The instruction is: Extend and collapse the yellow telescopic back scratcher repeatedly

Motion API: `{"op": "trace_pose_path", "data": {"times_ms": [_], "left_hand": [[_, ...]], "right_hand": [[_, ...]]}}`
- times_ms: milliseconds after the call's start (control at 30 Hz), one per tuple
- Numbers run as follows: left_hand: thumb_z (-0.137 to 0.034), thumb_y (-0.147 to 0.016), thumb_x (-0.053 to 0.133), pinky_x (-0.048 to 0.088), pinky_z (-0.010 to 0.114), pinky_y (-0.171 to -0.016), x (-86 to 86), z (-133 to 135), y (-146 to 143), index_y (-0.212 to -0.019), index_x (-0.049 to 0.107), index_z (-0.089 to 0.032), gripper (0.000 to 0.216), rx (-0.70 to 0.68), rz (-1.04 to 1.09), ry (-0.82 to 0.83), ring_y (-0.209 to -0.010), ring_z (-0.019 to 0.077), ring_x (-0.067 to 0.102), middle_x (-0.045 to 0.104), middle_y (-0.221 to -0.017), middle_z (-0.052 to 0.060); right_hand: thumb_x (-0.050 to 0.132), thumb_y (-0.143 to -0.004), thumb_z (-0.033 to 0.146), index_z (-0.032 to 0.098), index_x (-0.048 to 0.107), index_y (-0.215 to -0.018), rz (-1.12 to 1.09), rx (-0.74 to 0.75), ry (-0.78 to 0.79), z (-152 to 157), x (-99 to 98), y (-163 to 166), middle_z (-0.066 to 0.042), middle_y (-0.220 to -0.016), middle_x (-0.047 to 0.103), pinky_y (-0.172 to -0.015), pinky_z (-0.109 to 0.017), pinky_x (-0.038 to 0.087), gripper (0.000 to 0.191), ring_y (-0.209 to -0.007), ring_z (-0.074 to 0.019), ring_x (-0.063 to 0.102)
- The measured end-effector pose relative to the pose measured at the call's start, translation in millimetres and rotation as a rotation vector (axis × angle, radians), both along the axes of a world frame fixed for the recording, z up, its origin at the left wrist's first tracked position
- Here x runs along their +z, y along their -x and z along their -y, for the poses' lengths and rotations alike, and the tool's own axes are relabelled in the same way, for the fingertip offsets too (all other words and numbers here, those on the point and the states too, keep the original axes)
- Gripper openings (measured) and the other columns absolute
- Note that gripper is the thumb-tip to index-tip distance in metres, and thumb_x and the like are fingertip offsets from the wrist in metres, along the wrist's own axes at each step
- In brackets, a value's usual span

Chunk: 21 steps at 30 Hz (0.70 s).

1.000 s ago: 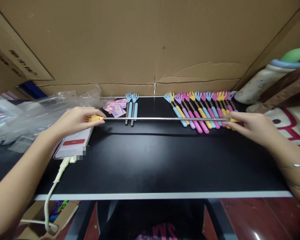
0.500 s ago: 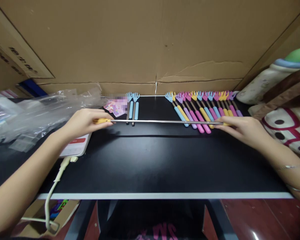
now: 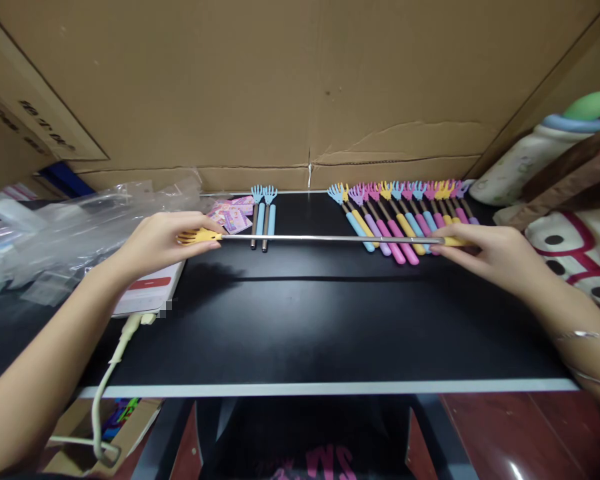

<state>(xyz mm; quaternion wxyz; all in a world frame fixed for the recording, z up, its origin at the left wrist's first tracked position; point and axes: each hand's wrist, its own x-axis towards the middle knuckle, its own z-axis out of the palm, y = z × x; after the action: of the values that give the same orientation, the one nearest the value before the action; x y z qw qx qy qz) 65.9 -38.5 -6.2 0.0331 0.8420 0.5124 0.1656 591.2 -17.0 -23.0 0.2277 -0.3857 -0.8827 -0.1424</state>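
Note:
A yellow telescopic back scratcher [image 3: 330, 238] is stretched out level above the black table [image 3: 305, 320]. My left hand [image 3: 163, 241] pinches its yellow claw end. My right hand [image 3: 490, 252] grips its yellow handle. Behind the rod lie two blue scratchers [image 3: 264, 217] side by side. A row of several collapsed scratchers [image 3: 405, 217] in blue, yellow, pink and purple lies at the back right, under the handle end.
Crumpled clear plastic bags [image 3: 65, 227] lie at the left. A phone [image 3: 147, 293] on a white cable [image 3: 105, 387] rests under my left wrist. Small pink cards [image 3: 230, 215] sit near the blue scratchers. Cardboard [image 3: 300, 93] walls the back; a patterned bag [image 3: 570, 200] stands right.
The rod has shortened: both hands have come closer together, the left claw end moving right and the right handle moving left over the second.

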Motion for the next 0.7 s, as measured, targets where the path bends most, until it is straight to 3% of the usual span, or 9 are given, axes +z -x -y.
{"op": "trace_pose_path", "data": {"times_ms": [300, 500, 700], "left_hand": [[-0.057, -0.09, 0.048, 0.038, 0.022, -0.076, 4.2, 0.8, 11.9, -0.1, 0.067, -0.023, 0.04, 0.088, -0.096, -0.073, -0.089, 0.016, 0.062, 0.068, -0.104, 0.0], [-0.058, -0.09, 0.041, 0.036, 0.024, -0.07, 7.6, 2.9, 16.4, -0.1, 0.062, -0.023, 0.043, 0.207, -0.206, -0.121, -0.087, 0.0183, 0.061, 0.068, -0.102, 0.001], [-0.051, -0.088, 0.038, 0.036, 0.026, -0.071, 5.5, -1.5, 24.0, -0.107, 0.058, -0.02, 0.041, 0.227, -0.265, -0.117, -0.091, 0.0212, 0.06, 0.066, -0.108, 0.005]], "right_hand": [[0.044, -0.09, 0.063, 0.02, 0.07, -0.094, -0.011, -0.147, 0.047, -6.0, -2.2, -19.4, -0.003, -0.074, 0.071, -0.052, -0.024, 0.042, 0.051, -0.055, -0.0152, 0.062], [0.047, -0.088, 0.06, 0.023, 0.069, -0.098, -0.042, -0.189, 0.052, -5.6, -3.3, -19.6, -0.003, -0.078, 0.071, -0.053, -0.025, 0.042, 0.044, -0.059, -0.0171, 0.063], [0.049, -0.089, 0.052, 0.021, 0.066, -0.105, -0.068, -0.215, 0.026, -5.6, -4.4, -23.4, -0.005, -0.085, 0.072, -0.056, -0.025, 0.043, 0.039, -0.061, -0.0174, 0.064]]}}
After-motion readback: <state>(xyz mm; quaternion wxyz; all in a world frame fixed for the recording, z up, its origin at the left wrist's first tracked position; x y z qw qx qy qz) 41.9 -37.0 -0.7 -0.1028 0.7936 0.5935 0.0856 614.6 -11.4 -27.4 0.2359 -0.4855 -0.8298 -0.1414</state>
